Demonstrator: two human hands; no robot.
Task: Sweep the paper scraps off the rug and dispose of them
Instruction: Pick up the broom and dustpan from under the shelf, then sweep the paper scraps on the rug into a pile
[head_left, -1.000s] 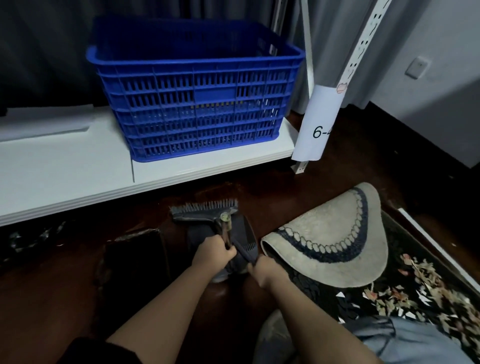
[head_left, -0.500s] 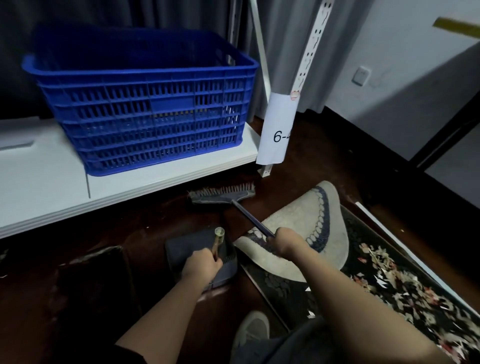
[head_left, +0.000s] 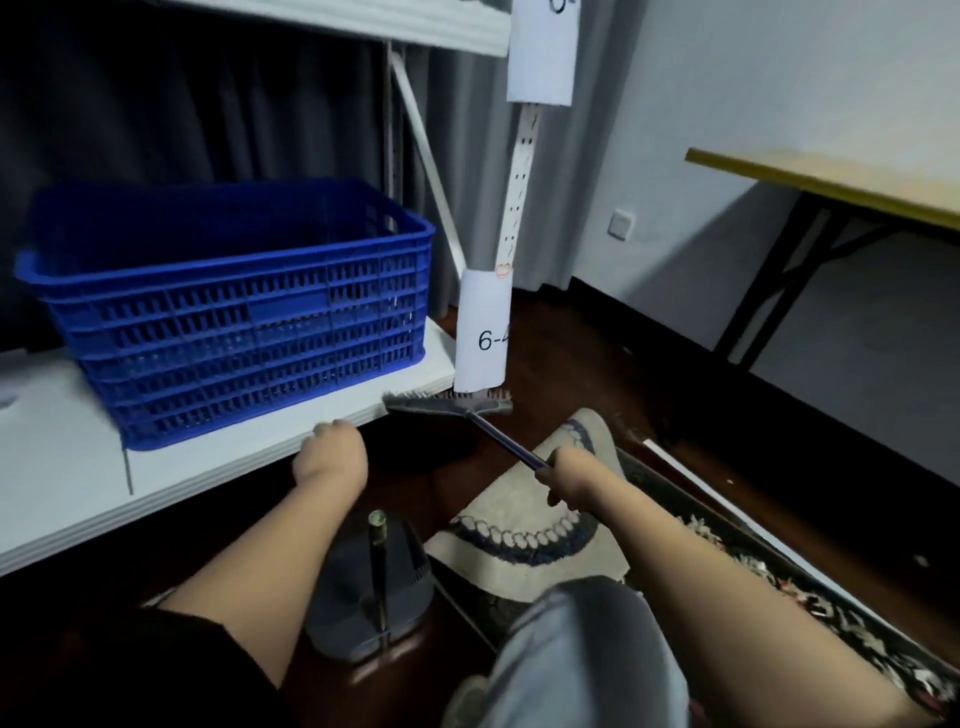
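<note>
My right hand (head_left: 570, 480) grips the thin handle of the broom (head_left: 448, 406), whose bristled head hangs just off the floor by the shelf post. My left hand (head_left: 330, 457) rests with curled fingers on the front edge of the low white shelf (head_left: 218, 467) and holds nothing. Between my arms the grey dustpan (head_left: 371, 590) sits on the dark floor with its handle upright. A beige mat (head_left: 524, 525) lies folded over the dark patterned rug (head_left: 810, 603). Paper scraps (head_left: 862, 639) are strewn along that rug at the right.
A blue plastic crate (head_left: 239, 312) stands on the white shelf. The shelf post carries a paper label (head_left: 483, 332) reading "6-". A yellow-topped table (head_left: 831, 182) with black legs stands at the right wall. My knee (head_left: 582, 654) fills the bottom centre.
My left hand has let go of the dustpan handle and moved up to the shelf edge. The broom head has lifted toward the post, and my view has risen.
</note>
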